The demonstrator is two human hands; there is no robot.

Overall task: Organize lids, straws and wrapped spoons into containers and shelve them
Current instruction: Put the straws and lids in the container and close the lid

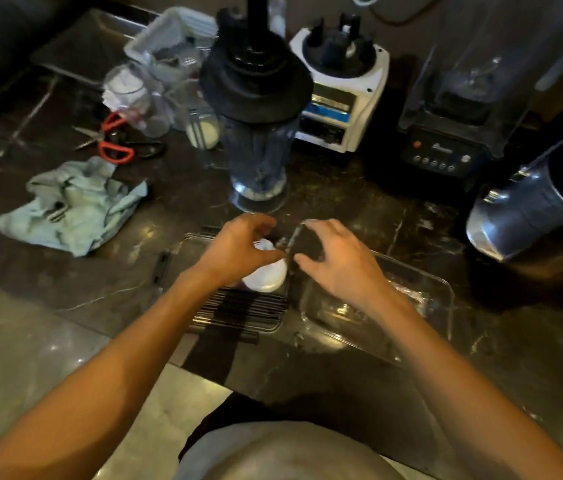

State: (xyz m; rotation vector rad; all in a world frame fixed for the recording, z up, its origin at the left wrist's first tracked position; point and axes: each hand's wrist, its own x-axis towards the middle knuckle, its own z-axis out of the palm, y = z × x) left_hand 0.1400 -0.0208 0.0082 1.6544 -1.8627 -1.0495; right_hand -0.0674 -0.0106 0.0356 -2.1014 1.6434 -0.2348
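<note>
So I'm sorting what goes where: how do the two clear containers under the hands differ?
The left container holds dark straws laid side by side; the right container holds only something clear and crinkly. The right container looks larger. Both are clear, rectangular, and sit side by side on the dark counter.

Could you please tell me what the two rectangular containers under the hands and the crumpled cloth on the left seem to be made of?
The two clear rectangular containers look like glossy transparent plastic or possibly glass: the counter shows through, and the rims catch highlights. The crumpled pale green cloth looks like soft matte fabric, judging by its folds.
</note>
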